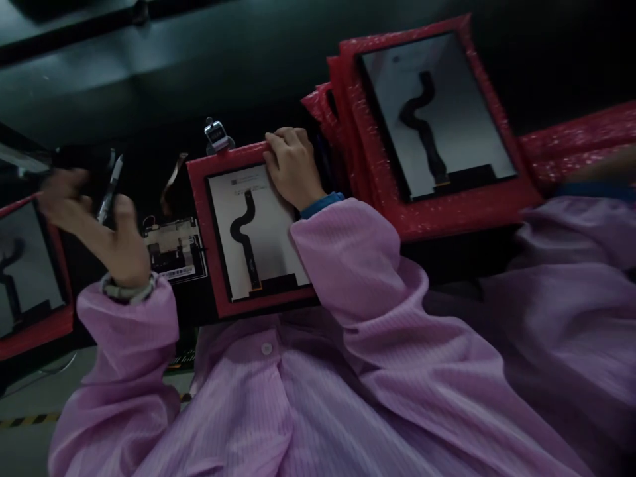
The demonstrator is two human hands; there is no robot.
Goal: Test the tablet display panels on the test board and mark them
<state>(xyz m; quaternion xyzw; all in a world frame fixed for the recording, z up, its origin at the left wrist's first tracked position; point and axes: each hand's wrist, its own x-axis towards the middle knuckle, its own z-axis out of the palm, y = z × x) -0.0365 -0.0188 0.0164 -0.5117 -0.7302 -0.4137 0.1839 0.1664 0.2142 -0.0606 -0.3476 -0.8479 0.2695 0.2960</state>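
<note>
A display panel point(271, 225) with a black wavy flex cable lies on a red wrapped pad point(203, 199) in front of me. My right hand point(294, 165) rests on the top right part of this panel and pad, fingers curled over the far edge. My left hand point(102, 225) is raised to the left, somewhat blurred, its fingers spread and nothing in them. Beneath and beside it are a silver pen-like tool point(113, 182) and a small electronic module point(175, 248). A thin copper-coloured strip point(173, 179) lies behind the module.
At the right, another panel point(462, 119) lies on a stack of red wrapped pads point(422, 218). A third panel point(24, 278) is at the left edge. A metal clip point(217, 135) stands behind the middle pad. A co-worker's sleeve point(586, 245) is at the right.
</note>
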